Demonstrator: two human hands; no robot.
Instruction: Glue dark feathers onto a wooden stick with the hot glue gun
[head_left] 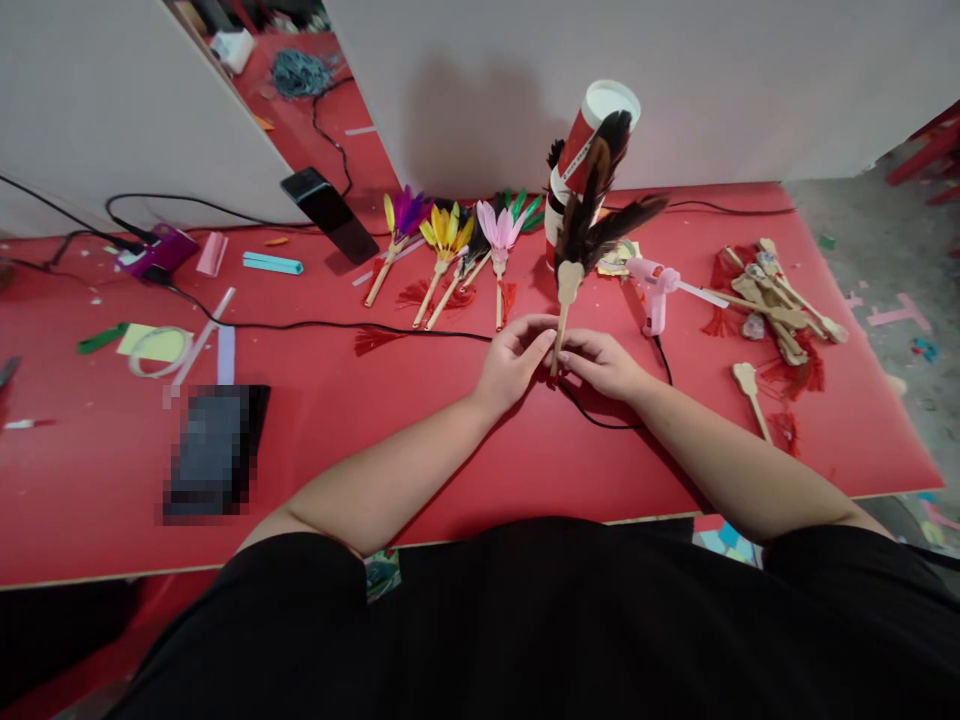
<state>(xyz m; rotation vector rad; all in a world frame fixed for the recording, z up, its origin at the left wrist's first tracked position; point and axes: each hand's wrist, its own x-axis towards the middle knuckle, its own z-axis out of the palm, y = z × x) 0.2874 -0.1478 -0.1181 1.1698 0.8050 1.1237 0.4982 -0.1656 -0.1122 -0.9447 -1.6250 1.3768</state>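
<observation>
Between my two hands stands a feather fan point(570, 283) with a pale wooden handle and dark brown feathers at its top. My left hand point(514, 368) is closed round the lower handle, thumb along its side. On the other side my right hand point(606, 362) pinches the handle's bottom end, where a bit of red shows. Some of the fingers are hidden behind the handle. A pink glue gun point(656, 295) with a pale glue stick in it stands just right of my right hand, its black cord running below that hand.
Finished fans with purple point(407, 215), yellow point(448, 235) and pink feathers point(500, 228) lie behind. A red-and-white canister point(576, 155) stands near the wall. Wooden handles point(776, 300) with red tassels are piled right. One phone point(330, 215) leans behind; a blurred dark device point(214, 450) lies left. Cords cross the red table point(360, 420).
</observation>
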